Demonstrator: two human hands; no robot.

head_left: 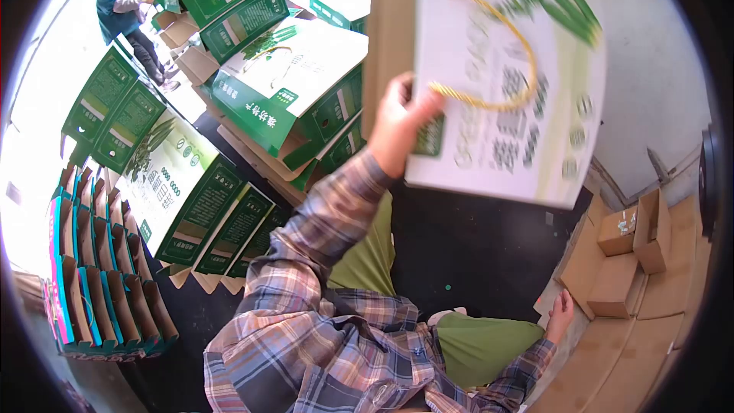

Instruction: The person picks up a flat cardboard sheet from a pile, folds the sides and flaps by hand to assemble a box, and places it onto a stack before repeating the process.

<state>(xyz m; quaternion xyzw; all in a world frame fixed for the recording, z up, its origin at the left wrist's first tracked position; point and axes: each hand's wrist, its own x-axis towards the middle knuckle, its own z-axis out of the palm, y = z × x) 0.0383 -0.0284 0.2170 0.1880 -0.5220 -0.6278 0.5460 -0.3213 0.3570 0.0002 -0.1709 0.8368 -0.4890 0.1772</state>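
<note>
Over black flooring, the left hand is gripping a printed carton at two o'clock; the right hand is hanging loosely open near cardboard, four o'clock.

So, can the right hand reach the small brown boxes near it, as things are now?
Probably yes: the right hand seems to hold nothing, the small brown boxes are close by, and nothing visible stands between.

Left hand holding white-green carton — right hand near boxes.

Wht/grn carton | gold rope hdl | tilted | raised over blk floor
</note>
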